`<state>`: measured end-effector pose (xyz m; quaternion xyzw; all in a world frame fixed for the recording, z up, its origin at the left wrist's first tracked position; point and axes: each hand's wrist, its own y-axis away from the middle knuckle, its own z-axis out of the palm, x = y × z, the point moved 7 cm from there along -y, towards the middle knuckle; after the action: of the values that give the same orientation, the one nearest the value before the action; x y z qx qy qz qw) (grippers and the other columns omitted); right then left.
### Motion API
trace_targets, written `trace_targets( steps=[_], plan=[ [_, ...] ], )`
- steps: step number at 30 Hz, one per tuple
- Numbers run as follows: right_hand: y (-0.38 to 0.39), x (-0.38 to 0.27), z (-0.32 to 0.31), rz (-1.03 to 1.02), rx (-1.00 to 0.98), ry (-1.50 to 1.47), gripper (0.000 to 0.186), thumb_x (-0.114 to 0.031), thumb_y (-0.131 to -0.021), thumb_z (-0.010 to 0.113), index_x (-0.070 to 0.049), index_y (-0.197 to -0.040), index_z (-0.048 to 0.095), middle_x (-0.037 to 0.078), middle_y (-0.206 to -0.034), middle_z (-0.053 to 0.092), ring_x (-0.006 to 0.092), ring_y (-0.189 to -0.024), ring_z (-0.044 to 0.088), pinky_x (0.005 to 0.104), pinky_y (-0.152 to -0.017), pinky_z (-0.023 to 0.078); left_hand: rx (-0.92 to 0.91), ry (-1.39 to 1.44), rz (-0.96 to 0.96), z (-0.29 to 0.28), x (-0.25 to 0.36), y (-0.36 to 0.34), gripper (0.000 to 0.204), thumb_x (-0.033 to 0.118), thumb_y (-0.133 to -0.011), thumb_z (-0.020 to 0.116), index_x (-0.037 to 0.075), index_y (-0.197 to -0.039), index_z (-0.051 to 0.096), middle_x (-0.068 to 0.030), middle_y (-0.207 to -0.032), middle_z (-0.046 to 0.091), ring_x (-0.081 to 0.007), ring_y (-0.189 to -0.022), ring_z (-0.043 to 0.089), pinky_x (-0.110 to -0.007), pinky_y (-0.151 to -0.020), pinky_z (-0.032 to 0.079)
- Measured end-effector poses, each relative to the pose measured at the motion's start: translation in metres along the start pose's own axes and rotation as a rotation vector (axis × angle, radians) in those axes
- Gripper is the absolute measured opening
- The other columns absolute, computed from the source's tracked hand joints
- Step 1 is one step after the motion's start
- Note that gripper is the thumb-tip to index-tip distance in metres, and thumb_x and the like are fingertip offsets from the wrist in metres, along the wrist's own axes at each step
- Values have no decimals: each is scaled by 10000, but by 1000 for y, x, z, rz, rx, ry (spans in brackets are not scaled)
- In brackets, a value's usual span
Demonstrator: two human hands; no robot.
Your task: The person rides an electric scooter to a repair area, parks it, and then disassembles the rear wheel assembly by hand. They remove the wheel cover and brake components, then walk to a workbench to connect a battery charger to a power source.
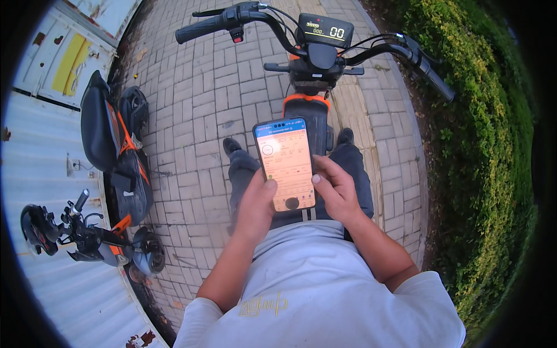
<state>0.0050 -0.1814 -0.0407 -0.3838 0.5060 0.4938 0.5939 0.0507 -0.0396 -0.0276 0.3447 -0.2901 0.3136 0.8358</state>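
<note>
A smartphone (284,159) with a lit, blue-topped screen is held upright in front of my body by both hands. My left hand (255,203) is closed on its left edge, thumb near the lower left of the screen. My right hand (339,191) grips the right edge, thumb beside the screen. Beneath and beyond the phone is a black-and-orange electric scooter (307,107) between my legs, with a lit display (325,30), a left handlebar grip (198,29) and a right grip (435,81). Neither hand is on the handlebars.
A second black-and-orange scooter (110,133) stands at the left beside a white corrugated metal wall (52,133) with a yellow patch. Paving bricks (180,98) lie underfoot. A green hedge (487,174) runs along the right, behind a kerb (418,203).
</note>
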Motion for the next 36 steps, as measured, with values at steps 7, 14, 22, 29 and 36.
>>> trace_targets(
  steps=[7, 14, 22, 29, 36],
  plan=[
    [0, -30, 11, -192, 39, 384, 337, 17, -840, 504, 58, -1174, 510, 101, -871, 502, 133, -631, 489, 235, -592, 414, 66, -487, 253, 13, 14, -9, 691, 77, -793, 670, -4, -1339, 254, -120, -1174, 517, -176, -1054, 550, -300, -864, 472],
    [4, -43, 24, -332, 26, 504, 336, 1, -826, 552, 49, -1156, 515, 152, -928, 539, 220, -638, 585, 293, -559, 466, 60, -466, 315, 7, 9, -25, 710, 50, -769, 693, 8, -1325, 253, -100, -1136, 504, -163, -1000, 554, -295, -852, 478],
    [-12, -46, 29, -299, -71, 472, 420, -119, -797, 687, -17, -1182, 555, 92, -870, 557, 141, -606, 544, 258, -545, 457, 95, -110, 189, 2, 8, -40, 543, 130, -799, 646, 25, -1256, 371, -102, -1100, 517, -200, -1044, 506, -355, -894, 432],
    [0, -39, 40, -247, -159, 329, 465, -137, -797, 700, -40, -1225, 545, 52, -902, 592, 77, -590, 527, 214, -539, 449, 105, 36, 166, -20, 6, -27, 365, 229, -851, 591, 67, -1134, 429, -132, -1074, 515, -265, -964, 536, -435, -820, 472],
    [-6, -32, 39, -272, -191, 305, 436, -139, -786, 703, -43, -1188, 566, 34, -912, 607, 65, -559, 523, 217, -526, 448, 222, -6, 171, -57, 20, -10, 489, 244, -797, 646, 95, -1203, 417, -92, -1126, 500, -225, -1027, 523, -391, -789, 446]
  ],
)
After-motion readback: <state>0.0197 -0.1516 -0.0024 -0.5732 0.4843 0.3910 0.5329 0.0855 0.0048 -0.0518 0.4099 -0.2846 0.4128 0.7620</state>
